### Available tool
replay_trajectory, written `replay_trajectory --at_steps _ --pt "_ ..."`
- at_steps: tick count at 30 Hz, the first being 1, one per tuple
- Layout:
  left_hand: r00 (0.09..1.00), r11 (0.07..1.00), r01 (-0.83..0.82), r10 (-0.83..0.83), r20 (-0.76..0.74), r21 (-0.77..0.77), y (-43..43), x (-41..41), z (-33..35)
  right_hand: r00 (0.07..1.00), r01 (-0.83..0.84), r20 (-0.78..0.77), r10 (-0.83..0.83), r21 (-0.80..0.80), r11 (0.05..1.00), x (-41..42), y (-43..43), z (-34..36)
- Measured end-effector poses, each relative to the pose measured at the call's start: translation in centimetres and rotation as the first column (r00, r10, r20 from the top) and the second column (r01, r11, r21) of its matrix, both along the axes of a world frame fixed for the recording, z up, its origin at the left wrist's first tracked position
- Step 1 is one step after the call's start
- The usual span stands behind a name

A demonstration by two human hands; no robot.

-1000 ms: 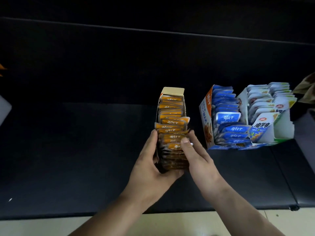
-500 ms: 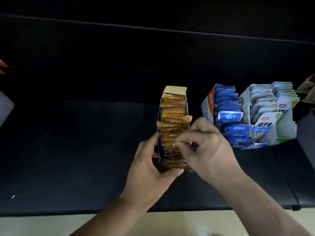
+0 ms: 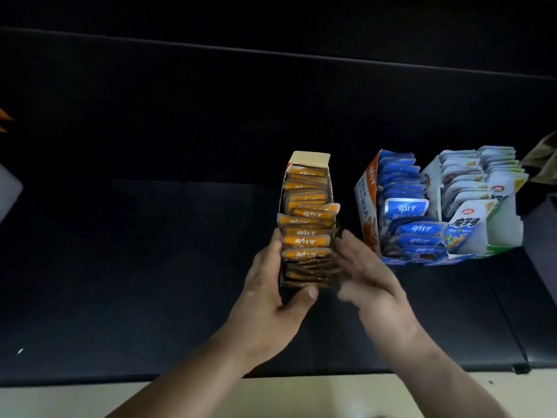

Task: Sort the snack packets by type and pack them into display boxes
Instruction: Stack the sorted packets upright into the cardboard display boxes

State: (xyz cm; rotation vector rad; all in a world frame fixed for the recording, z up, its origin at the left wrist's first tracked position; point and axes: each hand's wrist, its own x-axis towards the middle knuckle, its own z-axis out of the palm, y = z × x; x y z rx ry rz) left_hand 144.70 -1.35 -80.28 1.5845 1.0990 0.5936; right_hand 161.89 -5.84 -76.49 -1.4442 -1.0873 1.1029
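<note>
orange box (image 3: 310, 159): 1 | blue box (image 3: 366, 191): 1 | white box (image 3: 506, 233): 1 | hands (image 3: 271, 297) (image 3: 370, 285): 2

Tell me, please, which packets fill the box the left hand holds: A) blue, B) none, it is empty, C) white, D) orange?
D: the left hand grips the near end of a box packed with orange packets; the blue packets and white packets stand farther right.
</note>
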Motion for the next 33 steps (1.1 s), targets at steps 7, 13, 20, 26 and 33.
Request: replay_trajectory --at_steps 7,13,20,26,33 --pt "0.998 0.997 0.058 -0.058 0.016 -0.054 0.8 -0.7 -0.8 0.989 0.144 0.025 -0.142 -0.266 0.953 0.4 -0.3 -2.4" --pt "0.996 0.992 0.071 -0.065 0.063 -0.105 1.7 0.1 0.1 0.972 0.186 -0.082 -0.221 -0.310 0.932 -0.3 -0.7 -1.7" --pt "0.984 0.989 0.147 -0.145 -0.106 0.004 1.9 4.3 0.6 0.947 0.316 0.144 -0.287 -0.268 0.910 1.2 -2.4 -1.5" --pt "0.935 0.966 0.238 -0.201 -0.293 0.099 3.5 7.3 1.0 0.891 0.300 0.409 -0.198 -0.203 0.932 3.3 -1.1 -3.3" --pt "0.940 0.968 0.212 -0.163 -0.300 0.136 4.3 8.6 0.3 0.857 0.345 0.462 -0.230 -0.183 0.920 4.7 -0.1 -3.3"
